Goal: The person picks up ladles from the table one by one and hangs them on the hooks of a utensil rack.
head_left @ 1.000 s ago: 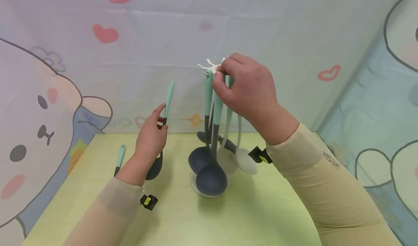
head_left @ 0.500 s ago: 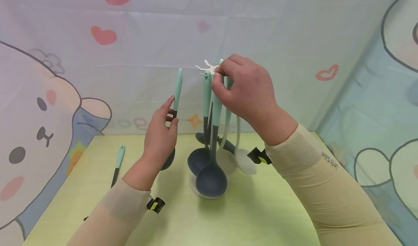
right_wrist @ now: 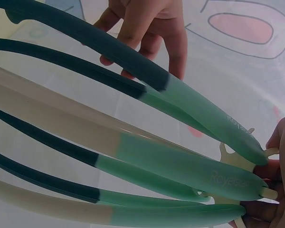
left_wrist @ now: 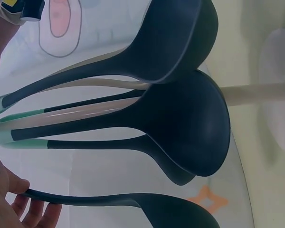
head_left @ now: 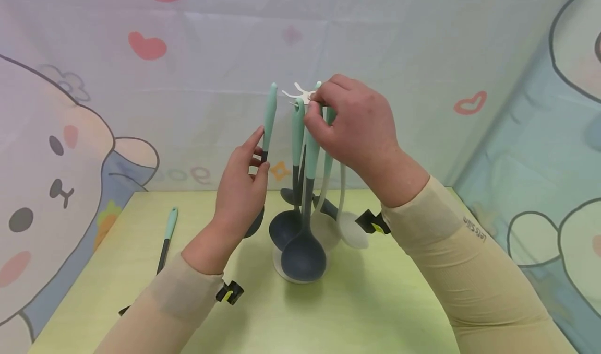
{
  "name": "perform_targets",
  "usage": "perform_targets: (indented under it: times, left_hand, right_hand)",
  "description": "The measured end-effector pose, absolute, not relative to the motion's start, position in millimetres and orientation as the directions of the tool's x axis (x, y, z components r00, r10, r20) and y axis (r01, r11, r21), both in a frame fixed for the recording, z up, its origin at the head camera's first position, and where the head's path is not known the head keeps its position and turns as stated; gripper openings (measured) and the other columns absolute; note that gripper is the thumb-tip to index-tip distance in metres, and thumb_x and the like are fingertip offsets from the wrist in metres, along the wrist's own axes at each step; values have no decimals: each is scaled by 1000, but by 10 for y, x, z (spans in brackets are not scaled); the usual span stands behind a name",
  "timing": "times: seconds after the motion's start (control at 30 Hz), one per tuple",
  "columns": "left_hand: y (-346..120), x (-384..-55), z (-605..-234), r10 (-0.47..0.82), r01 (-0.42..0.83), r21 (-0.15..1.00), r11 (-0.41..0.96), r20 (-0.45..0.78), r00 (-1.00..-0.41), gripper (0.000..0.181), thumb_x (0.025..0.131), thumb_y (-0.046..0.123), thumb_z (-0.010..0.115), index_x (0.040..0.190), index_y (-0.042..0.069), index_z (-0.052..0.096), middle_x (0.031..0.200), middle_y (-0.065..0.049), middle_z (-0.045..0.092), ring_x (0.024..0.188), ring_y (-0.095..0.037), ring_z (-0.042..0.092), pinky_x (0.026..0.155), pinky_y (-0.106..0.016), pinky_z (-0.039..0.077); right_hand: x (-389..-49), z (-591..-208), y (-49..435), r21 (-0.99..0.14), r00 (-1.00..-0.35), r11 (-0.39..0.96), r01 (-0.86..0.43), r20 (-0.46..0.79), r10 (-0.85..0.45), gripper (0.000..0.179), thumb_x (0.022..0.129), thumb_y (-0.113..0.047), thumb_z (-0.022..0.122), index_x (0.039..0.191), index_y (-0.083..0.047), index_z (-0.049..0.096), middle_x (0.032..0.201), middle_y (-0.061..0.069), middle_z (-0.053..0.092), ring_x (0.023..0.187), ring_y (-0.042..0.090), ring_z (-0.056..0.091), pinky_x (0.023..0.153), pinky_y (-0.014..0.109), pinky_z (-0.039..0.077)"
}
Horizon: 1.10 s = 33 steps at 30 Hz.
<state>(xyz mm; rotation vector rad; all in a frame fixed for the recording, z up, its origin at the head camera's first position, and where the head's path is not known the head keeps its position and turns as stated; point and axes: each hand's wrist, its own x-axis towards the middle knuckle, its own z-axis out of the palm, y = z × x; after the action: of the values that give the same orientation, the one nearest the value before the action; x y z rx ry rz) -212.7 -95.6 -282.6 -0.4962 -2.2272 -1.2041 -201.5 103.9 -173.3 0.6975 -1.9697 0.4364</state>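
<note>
My left hand (head_left: 241, 187) pinches a ladle (head_left: 269, 114) by its dark shaft, just below the mint handle. The handle points up, left of the rack; part of the dark bowl shows below the hand. In the left wrist view the ladle's bowl (left_wrist: 180, 211) is cut off by the bottom edge. My right hand (head_left: 359, 127) grips the top of a white utensil rack (head_left: 306, 95) with curled fingers. A dark ladle (head_left: 304, 257) hangs at the rack's front, another dark ladle (head_left: 283, 226) beside it. Several more utensils hang behind.
A mint-handled utensil (head_left: 165, 247) lies at the table's left, its lower part hidden by my left forearm. The rack's round white base (head_left: 277, 262) stands on the yellow-green table (head_left: 385, 291). A printed cloth (head_left: 225, 46) hangs behind.
My left hand has moved right and up with the ladle, bringing it close to the rack. My right hand keeps its grip at the rack's top.
</note>
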Motion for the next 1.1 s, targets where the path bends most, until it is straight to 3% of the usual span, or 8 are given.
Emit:
perform_targets:
  times: [0.7, 1.1]
  left_hand:
    - [-924, -2076, -2769, 103, 561, 589, 582, 631, -769, 64, 98, 4, 57, 153, 31, 38, 114, -5, 57, 93, -20, 60, 78, -33, 53]
    - [-931, -2080, -2786, 114, 563, 487, 668, 681, -724, 62, 95, 1, 59, 150, 28, 45, 111, -7, 59, 91, -19, 64, 76, -34, 55]
  right_hand:
    - [-1991, -1740, 1020, -22, -379, 768, -640, 878, -291, 25, 92, -16, 51, 84, -3, 71, 81, 6, 65, 69, 20, 55, 59, 36, 48]
    - [-1975, -1746, 1011, -22, -375, 766, -642, 881, -288, 24, 91, -15, 51, 83, -3, 70, 81, 5, 66, 69, 20, 56, 59, 37, 48]
